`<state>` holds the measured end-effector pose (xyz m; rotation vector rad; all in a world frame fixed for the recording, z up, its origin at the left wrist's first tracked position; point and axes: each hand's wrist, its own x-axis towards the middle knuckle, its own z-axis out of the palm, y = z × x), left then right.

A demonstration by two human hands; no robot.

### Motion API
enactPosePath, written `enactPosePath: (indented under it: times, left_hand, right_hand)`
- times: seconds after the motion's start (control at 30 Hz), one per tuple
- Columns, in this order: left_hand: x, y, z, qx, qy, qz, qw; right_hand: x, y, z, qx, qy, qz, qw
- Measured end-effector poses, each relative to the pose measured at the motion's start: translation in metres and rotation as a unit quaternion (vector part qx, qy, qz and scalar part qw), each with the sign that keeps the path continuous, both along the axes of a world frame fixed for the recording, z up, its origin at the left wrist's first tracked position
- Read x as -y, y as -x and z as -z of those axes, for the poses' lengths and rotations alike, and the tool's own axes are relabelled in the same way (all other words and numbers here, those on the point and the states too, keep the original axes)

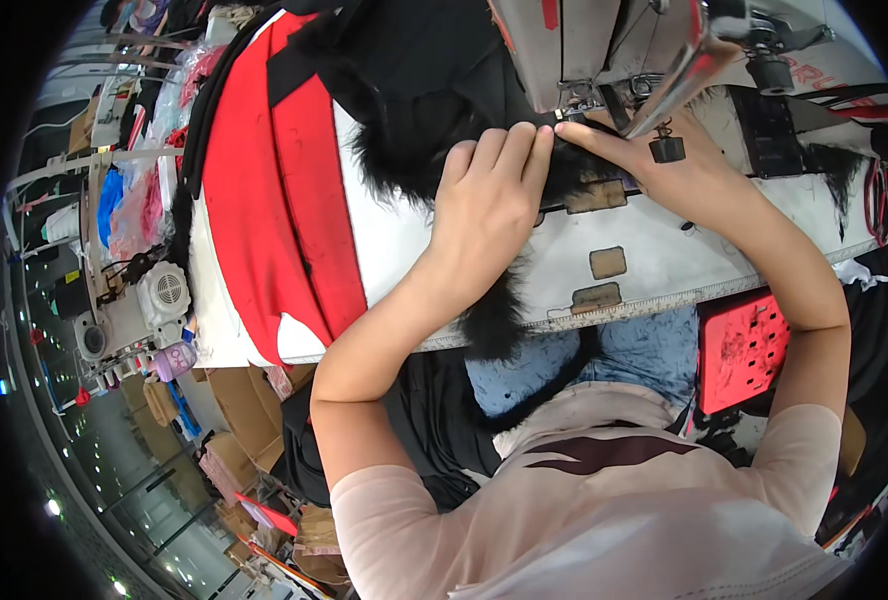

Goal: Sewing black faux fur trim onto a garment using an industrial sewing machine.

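Note:
Black fabric with a fluffy fur trim (404,150) lies on the white bed of a sewing machine (534,50), its edge running up to the presser foot (576,108). My left hand (489,205) presses the fabric just in front of the foot, fingers close together and bent over its edge. From the right, my right hand (679,170) reaches under the machine's metal lever, its index finger stretched to the fabric beside the needle area. Both index fingertips nearly meet there. The right hand's other fingers are partly hidden. A strip of black fur (494,315) hangs over the table's front edge.
Red fabric panels (314,180) drape over the table (394,250) on the left. A ruler strip (654,300) edges its front. Below right sits a red perforated plastic panel (739,350). Cardboard boxes (244,410) and a small machine motor (164,290) stand further left.

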<state>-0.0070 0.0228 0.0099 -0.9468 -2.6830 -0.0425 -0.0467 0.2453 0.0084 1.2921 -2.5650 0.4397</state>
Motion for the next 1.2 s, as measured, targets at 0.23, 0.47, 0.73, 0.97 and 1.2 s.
enactPosePath:
  times: [0.23,0.47,0.73,0.97,1.2]
  left_hand:
    - [0.004,-0.043,0.003,0.064,-0.113,0.049,0.99]
    - [-0.006,-0.016,0.012,0.052,-0.061,-0.093,0.992]
    - [-0.024,0.002,0.019,0.019,-0.029,-0.078,0.996]
    - [-0.007,-0.011,0.0,-0.002,-0.052,-0.078,0.996]
    - [-0.004,0.02,-0.001,-0.09,-0.081,0.049,0.991]
  right_hand:
    - [-0.004,0.004,0.006,0.011,0.05,-0.005,0.999]
    - [-0.004,0.003,0.0,0.036,0.048,-0.006,0.998]
    - [0.005,0.008,0.021,0.051,0.112,0.069,0.99]
    - [0.011,0.007,0.018,0.06,0.108,0.078,0.989]
    - [0.015,0.007,0.023,0.061,0.129,0.07,0.987]
